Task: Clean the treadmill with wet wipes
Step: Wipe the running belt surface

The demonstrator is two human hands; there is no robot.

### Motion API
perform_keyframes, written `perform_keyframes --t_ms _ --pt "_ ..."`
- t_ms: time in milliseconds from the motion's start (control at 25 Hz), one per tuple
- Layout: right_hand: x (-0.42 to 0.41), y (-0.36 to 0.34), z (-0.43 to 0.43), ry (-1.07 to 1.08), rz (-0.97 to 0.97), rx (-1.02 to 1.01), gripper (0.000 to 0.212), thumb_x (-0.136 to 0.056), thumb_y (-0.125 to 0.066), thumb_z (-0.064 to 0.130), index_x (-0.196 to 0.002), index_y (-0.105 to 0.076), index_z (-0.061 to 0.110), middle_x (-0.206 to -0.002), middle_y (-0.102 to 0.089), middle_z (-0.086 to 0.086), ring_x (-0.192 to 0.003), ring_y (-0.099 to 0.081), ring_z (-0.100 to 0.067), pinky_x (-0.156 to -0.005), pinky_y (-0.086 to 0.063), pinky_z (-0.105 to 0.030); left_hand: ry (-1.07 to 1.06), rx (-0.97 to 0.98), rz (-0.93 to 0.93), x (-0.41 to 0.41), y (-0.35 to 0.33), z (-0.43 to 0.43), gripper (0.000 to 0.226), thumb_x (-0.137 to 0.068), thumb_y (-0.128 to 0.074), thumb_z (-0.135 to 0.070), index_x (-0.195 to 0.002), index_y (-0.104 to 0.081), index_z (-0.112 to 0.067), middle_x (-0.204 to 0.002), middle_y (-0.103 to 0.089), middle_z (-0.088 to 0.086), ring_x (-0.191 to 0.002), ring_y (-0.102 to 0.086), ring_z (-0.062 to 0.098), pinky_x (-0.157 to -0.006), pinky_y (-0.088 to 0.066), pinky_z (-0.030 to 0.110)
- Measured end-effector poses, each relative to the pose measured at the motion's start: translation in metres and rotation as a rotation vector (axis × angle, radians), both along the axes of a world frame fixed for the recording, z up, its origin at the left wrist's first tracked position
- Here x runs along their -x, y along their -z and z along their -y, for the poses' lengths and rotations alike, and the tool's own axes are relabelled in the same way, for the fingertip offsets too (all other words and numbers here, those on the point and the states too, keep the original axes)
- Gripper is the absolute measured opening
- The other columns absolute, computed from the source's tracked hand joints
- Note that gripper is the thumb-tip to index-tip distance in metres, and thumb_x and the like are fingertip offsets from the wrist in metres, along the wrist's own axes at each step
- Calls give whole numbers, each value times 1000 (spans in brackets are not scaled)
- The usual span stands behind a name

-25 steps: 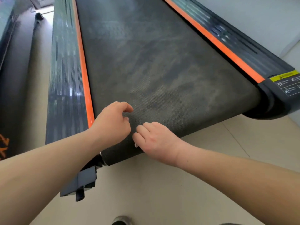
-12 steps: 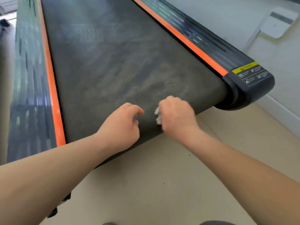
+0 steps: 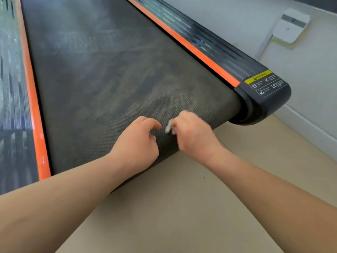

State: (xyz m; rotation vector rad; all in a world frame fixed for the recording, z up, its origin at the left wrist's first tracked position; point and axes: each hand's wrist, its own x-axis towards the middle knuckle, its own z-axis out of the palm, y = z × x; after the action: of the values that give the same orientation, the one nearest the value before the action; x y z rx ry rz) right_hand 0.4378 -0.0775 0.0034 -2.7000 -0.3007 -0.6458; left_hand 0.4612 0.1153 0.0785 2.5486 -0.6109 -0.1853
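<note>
The right hand (image 3: 194,137) holds a small white wet wipe (image 3: 169,127) tight on the near end of the dark treadmill belt (image 3: 109,79). The left hand (image 3: 138,143) sits on the belt just beside it, curled up and holding nothing.

Hands at the near end of the treadmill belt (image 3: 109,79)
The left hand (image 3: 136,141) sits just left of the right hand (image 3: 193,132), with the wet wipe (image 3: 169,126) between them. A left rail (image 3: 16,106) and right rail (image 3: 209,44) flank the belt, and the floor (image 3: 182,198) lies before it.
</note>
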Motion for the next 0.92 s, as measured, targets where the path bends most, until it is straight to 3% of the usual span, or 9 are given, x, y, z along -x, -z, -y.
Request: perform_keyframes --t_ms 80,240,320,480,640,720,800,920 --pt "-14 0 47 275 43 -73 16 -89 -55 6 -88 -63 21 -92 -59 -10 -83 -56 -34 -75 -45 -45 18 7 -14 1 0 3 34 -97 -53 -11 -126 -62 -24 -114 -49 -16 -104 -57 13 -94 -46 28" --pt "-21 -1 95 840 -93 -408 7 -95 -51 13 -97 -57 9 -114 -58 -19 -106 -56 -42 -90 -42 -46 22 -4 -21 2 3 -1 35 -98 -52 -11 -128 -61 -25 -114 -48 -18 -101 -55 11 -92 -44 25" --pt "-23 4 56 823 -67 -468 7 -92 -50 10 -96 -55 8 -109 -58 -19 -102 -56 -42 -88 -40 -45 20 4 -28 3 3 0 34 -98 -52 -11 -129 -60 -25 -114 -49 -18 -100 -54 9 -89 -42 22" --pt "2 9 -21 418 23 -263 5 -88 -50 8 -85 -54 11 -87 -56 -11 -78 -53 -34 -70 -41 -43 -12 33 -20 -1 1 6 36 -97 -53 -10 -129 -61 -25 -115 -49 -17 -100 -51 6 -87 -37 19" --pt "37 8 -50 235 12 -213 7 -90 -51 15 -85 -56 16 -84 -57 -3 -73 -57 -29 -58 -45 -37 0 31 -13 -2 4 4 37 -96 -53 -8 -128 -61 -23 -122 -53 -12 -107 -56 12 -92 -41 22" --pt "29 9 -29 354 43 -368 9 -94 -52 13 -86 -56 15 -88 -61 -5 -80 -60 -31 -69 -46 -39 26 6 -20 1 8 -1 36 -96 -53 -10 -129 -60 -24 -122 -52 -14 -106 -57 13 -93 -44 25" --pt "9 9 15 605 48 -540 7 -94 -55 9 -88 -55 13 -94 -65 -12 -90 -62 -36 -80 -44 -40 22 -4 -22 1 10 -8 36 -97 -53 -11 -129 -60 -26 -121 -50 -17 -103 -57 11 -93 -46 28" --pt "-9 6 59 820 -16 -664 3 -95 -51 11 -94 -49 13 -103 -65 -15 -99 -62 -36 -85 -47 -38 26 5 1 3 10 -15 35 -96 -56 -11 -128 -61 -25 -123 -50 -16 -99 -59 10 -93 -49 32"
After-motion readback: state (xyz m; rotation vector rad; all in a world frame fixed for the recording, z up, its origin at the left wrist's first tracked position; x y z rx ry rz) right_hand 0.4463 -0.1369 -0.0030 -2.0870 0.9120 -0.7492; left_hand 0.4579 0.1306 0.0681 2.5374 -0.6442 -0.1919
